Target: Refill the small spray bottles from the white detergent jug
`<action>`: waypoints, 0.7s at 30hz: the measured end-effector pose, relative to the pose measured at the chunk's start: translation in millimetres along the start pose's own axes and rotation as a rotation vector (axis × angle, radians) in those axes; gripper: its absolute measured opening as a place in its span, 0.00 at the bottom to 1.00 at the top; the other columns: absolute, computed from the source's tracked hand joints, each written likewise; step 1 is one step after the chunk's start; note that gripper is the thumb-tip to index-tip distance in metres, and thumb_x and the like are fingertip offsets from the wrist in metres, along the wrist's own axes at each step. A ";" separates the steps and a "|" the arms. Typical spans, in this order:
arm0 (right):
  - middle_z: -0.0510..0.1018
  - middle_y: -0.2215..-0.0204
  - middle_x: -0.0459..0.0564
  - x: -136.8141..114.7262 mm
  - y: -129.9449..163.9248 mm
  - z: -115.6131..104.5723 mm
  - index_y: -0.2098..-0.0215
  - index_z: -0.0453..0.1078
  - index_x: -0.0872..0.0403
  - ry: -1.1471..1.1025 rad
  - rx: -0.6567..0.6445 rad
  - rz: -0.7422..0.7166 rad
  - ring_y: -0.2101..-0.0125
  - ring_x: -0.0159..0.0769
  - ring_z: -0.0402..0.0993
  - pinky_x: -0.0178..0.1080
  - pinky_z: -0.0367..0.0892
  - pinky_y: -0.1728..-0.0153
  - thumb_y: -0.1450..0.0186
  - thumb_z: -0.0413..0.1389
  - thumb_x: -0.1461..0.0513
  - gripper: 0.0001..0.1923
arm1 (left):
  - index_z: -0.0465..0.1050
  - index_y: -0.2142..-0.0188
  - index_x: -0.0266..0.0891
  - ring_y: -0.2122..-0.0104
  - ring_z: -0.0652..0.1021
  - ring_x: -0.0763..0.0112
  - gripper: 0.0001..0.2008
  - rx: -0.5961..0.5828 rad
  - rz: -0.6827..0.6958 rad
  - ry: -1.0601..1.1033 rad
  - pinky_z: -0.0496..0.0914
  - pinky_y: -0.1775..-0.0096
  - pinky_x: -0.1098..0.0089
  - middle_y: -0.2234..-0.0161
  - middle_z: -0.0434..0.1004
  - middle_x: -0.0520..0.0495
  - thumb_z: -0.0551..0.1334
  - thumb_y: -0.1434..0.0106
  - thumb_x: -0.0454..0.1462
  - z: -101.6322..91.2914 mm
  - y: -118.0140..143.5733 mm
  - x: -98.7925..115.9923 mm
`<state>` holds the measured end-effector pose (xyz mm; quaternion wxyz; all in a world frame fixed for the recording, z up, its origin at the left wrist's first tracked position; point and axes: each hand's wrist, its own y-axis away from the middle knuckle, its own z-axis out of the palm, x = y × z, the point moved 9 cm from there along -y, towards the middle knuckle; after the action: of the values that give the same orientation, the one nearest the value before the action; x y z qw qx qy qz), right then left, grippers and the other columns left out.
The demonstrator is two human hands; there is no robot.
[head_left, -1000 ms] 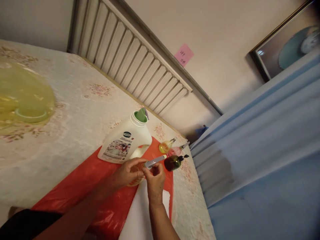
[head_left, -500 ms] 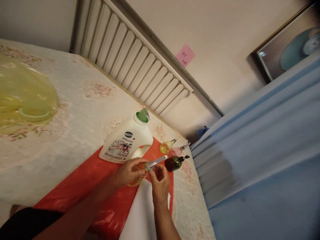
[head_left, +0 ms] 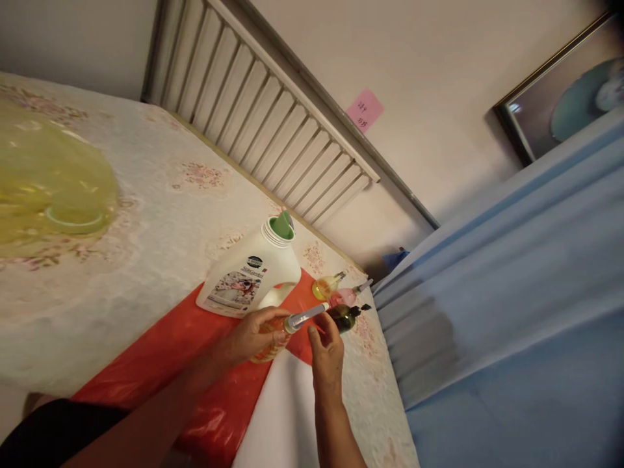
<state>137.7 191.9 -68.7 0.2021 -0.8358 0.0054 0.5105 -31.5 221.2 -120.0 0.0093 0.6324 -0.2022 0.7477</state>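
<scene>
My left hand (head_left: 253,335) grips a small bottle of orange liquid (head_left: 267,348) with a pale pump top (head_left: 305,317) sticking out to the right. My right hand (head_left: 325,351) hovers just right of the pump top, fingers loosely apart, holding nothing. Behind them lies a big white detergent jug (head_left: 246,276) with a green spout. Beyond the hands stand three little bottles: a yellow one (head_left: 325,286), a pink one (head_left: 345,296) and a dark green one (head_left: 345,316).
Everything rests on a red plastic sheet (head_left: 166,351) over a patterned tablecloth (head_left: 160,214). A white sheet (head_left: 287,422) lies near me. A yellow translucent basin (head_left: 49,188) sits far left. A radiator (head_left: 263,117) lines the wall; blue curtain (head_left: 511,279) hangs right.
My right hand has let go of the pump top and drifted right, away from the bottle. The left hand keeps its hold on the bottle.
</scene>
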 end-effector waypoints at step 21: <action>0.75 0.67 0.45 -8.6 -11.9 0.9 0.64 0.70 0.52 0.003 -0.066 -0.074 0.64 0.37 0.70 0.38 0.64 0.59 0.36 0.54 0.58 0.07 | 0.73 0.52 0.39 0.52 0.76 0.58 0.20 -0.001 -0.022 0.050 0.67 0.49 0.64 0.53 0.79 0.45 0.65 0.45 0.38 -1.4 1.1 -5.8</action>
<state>135.3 201.4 -57.8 0.1930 -0.8424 -0.0421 0.5013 -32.0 222.0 -125.9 0.0229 0.6157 -0.1955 0.7630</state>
